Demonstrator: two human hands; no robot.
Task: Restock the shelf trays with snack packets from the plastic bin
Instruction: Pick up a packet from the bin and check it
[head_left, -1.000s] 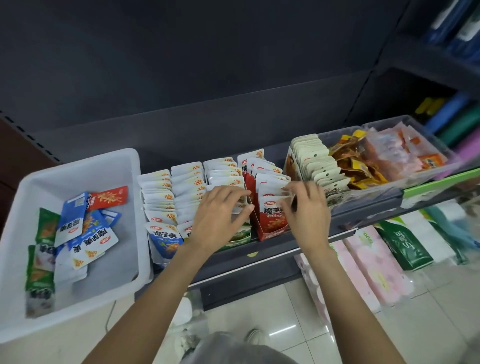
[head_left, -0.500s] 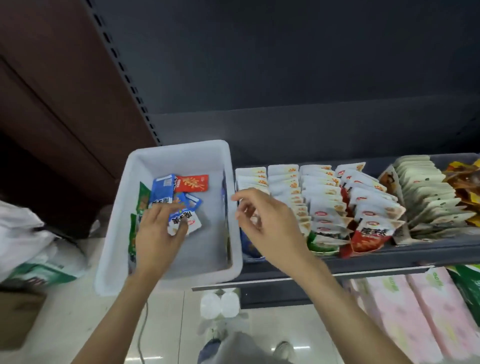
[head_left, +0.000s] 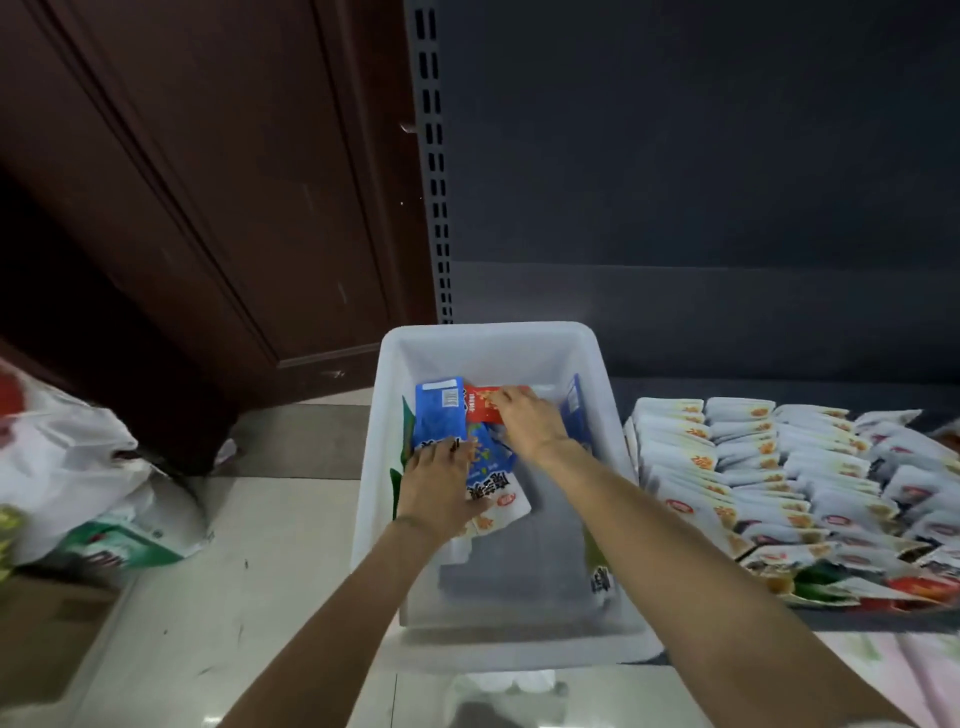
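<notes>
left hand (head_left: 436, 480): bare, no glove, no ring showing
right hand (head_left: 524, 423): bare too, nothing on the fingers that shows
left forearm (head_left: 332, 618): no sleeve anywhere along it, faint crease line across the wrist
right forearm (head_left: 691, 561): sleeveless all the way down, maybe a sliver of pale fabric at the bottom edge, too blurry to call
wrists: no watch, no band

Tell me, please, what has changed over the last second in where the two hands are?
Both hands left the shelf rows and went into the white bin. The left hand now rests on the blue packets; the right hand reaches the red packet; whether either grips is unclear. The packet rows look unchanged.
</notes>
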